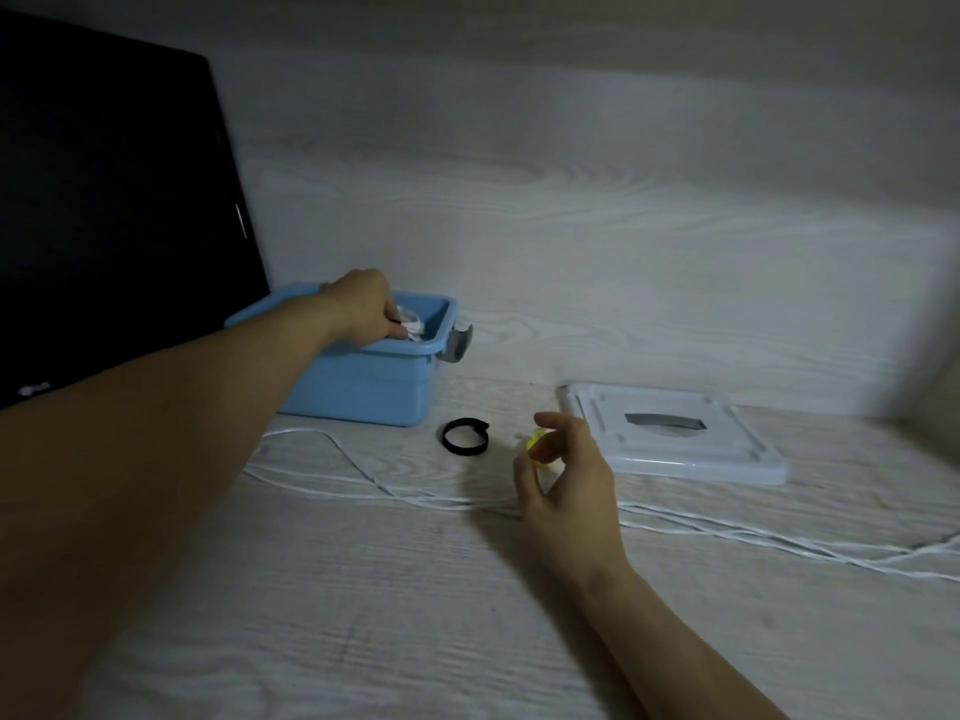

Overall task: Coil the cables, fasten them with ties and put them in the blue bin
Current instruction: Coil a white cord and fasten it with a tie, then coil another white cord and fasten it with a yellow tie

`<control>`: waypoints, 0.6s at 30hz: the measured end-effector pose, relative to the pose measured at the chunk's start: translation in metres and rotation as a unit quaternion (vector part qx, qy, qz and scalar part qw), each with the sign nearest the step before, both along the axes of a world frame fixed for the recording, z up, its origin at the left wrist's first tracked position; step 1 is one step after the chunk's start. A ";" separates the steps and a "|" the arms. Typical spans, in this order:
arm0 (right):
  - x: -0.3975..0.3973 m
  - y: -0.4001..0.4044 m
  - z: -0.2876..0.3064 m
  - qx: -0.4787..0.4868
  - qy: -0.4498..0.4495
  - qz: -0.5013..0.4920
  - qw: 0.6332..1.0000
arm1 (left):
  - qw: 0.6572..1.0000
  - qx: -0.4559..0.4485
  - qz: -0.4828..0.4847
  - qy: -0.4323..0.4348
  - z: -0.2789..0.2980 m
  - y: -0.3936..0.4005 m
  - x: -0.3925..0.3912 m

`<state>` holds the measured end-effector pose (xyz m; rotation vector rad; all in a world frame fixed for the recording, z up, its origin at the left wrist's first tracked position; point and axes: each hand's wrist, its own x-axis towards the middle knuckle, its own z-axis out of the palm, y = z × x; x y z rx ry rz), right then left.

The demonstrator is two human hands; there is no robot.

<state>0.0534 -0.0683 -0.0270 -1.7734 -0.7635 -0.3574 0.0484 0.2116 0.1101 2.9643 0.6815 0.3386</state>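
Nearest the lens, the left forearm runs out to the left hand (363, 306), which is held over the blue bin (363, 381). Its fingers are curled round a white coiled cable (413, 324) bound with a dark tie, held just inside the rim. Step judged: depositing a finished coil.

Right hand (563, 475): loosely curled, grasping nothing; a yellow tie (535, 441) lies at its fingertips, a black tie loop (466, 435) just beyond. Loose white cable (727, 532) trails under the palm. Next, release of the coil is called for, then gathering of that cable.
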 end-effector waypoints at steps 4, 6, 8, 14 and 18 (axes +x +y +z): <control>0.000 0.000 0.001 -0.010 0.003 0.003 1.000 | 0.992 -0.125 -0.016 0.012 0.004 -0.004 0.001; 0.001 -0.001 0.000 -0.018 0.004 0.004 1.000 | 0.986 -0.164 -0.017 -0.025 0.004 -0.007 0.001; 0.001 -0.001 -0.002 -0.024 0.008 0.002 1.000 | 0.981 -0.164 -0.040 -0.094 0.000 -0.008 0.001; 0.000 -0.002 0.000 -0.058 0.000 0.012 0.998 | 0.943 -0.108 -0.100 -0.299 -0.025 -0.027 -0.016; -0.003 -0.002 0.001 -0.103 -0.029 0.055 0.993 | 0.919 -0.116 -0.168 -0.337 -0.066 -0.071 -0.046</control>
